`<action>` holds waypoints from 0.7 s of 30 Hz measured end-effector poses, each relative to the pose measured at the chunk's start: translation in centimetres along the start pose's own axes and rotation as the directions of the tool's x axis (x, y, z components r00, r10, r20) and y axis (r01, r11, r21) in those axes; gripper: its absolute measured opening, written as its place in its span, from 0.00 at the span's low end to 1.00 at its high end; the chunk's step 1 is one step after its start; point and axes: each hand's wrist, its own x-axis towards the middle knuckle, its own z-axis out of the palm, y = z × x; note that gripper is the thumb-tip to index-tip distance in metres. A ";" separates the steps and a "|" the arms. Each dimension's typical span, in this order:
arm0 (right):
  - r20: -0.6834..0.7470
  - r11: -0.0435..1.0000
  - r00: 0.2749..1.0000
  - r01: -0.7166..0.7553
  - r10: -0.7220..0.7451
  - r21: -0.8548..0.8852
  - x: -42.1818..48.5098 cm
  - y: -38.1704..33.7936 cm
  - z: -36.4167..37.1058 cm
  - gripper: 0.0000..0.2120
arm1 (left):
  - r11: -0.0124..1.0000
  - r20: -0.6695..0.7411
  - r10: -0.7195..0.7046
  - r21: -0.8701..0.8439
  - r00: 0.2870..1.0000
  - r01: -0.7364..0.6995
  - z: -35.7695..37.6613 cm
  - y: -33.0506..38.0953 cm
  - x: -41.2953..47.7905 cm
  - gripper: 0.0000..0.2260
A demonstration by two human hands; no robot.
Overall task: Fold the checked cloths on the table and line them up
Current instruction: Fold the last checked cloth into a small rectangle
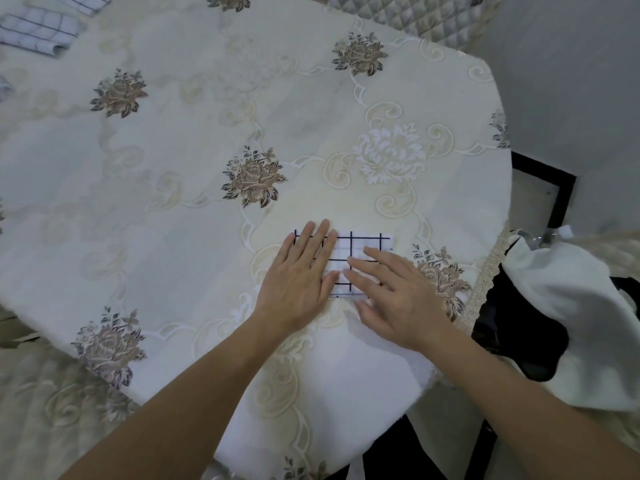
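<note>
**Two flat hands on one folded cloth**

Two more checked cloths (38,31) lie at the far left corner of the table, well apart from the work; they look loosely folded and are cut off by the picture's edge, so their full shape cannot be told. A scrap of another checked piece (4,88) shows at the left edge below them.

The tablecloth (180,140) is cream, with scrolls and brown embroidered roses (254,176) scattered over it.

Near the table's right front edge lies the folded cloth (360,247), a small white rectangle with dark grid lines, flat on the tablecloth. The left hand (299,277) rests on its left part, fingers straight and close together, pointing away from the person, palm down; it grips nothing. The right hand (398,299) lies on the cloth's right and near part, fingers straight and slightly spread, pointing toward the left hand, also pressing flat and gripping nothing. The fingertips of the two hands nearly meet over the middle of the cloth. Between them the hands hide much of the cloth; only its far strip and a patch in the middle show.

Just right of the right hand is another rose (441,271), and beyond it the tablecloth's lace trim (485,275) hangs over the edge. Farther right, off the table, a white fabric (571,306) is draped over something dark (512,341). A quilted surface (408,15) shows at the top right.
</note>
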 end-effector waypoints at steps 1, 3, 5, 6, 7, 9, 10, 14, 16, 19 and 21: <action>-0.029 0.999 0.999 -0.039 0.039 0.013 1.0 -0.9 0.2 0.17 | 1.000 -0.008 0.000 -0.010 1.000 0.000 0.0 0.0 0.0 0.27; 0.001 0.992 0.992 -0.123 0.123 0.018 3.5 -2.8 1.1 0.22 | 1.000 -0.006 0.011 -0.022 1.000 -0.011 0.0 0.1 -0.1 0.27; 0.114 0.975 0.968 -0.220 0.223 -0.038 5.3 -4.1 2.6 0.28 | 1.000 0.015 0.022 -0.014 1.000 -0.022 0.2 0.1 -0.2 0.29; 0.158 0.962 0.950 -0.260 0.270 -0.078 5.8 -4.3 3.3 0.31 | 1.000 0.023 0.020 -0.007 1.000 -0.020 0.3 0.1 -0.2 0.29; 0.191 0.948 0.930 -0.296 0.313 -0.115 5.9 -4.2 3.9 0.33 | 1.000 0.025 0.013 -0.002 1.000 -0.013 0.4 0.1 -0.1 0.30; 0.230 0.922 0.895 -0.352 0.382 -0.163 5.3 -3.7 4.6 0.35 | 1.000 0.015 -0.011 -0.006 1.000 0.011 0.4 0.1 0.0 0.29; 0.240 0.912 0.883 -0.369 0.404 -0.177 4.8 -3.3 4.6 0.36 | 1.000 0.007 -0.026 -0.013 1.000 0.026 0.4 0.1 0.0 0.28; 0.256 0.874 0.852 -0.378 0.458 -0.306 2.8 -1.4 3.6 0.38 | 0.999 0.011 -0.037 -0.009 0.999 0.037 0.2 -0.5 -0.1 0.29; 0.249 0.850 0.838 -0.384 0.485 -0.361 1.6 -0.5 2.8 0.37 | 0.999 0.015 -0.051 -0.015 0.999 0.051 0.0 -1.1 -0.4 0.30; 0.230 0.827 0.823 -0.416 0.519 -0.377 0.6 0.0 2.2 0.37 | 0.997 0.034 -0.081 0.014 0.996 0.080 -0.5 -1.8 -0.9 0.32; 0.217 0.819 0.823 -0.419 0.524 -0.392 0.5 -0.1 2.3 0.38 | 0.993 0.035 -0.113 0.025 0.993 0.112 -1.0 -1.6 -0.8 0.32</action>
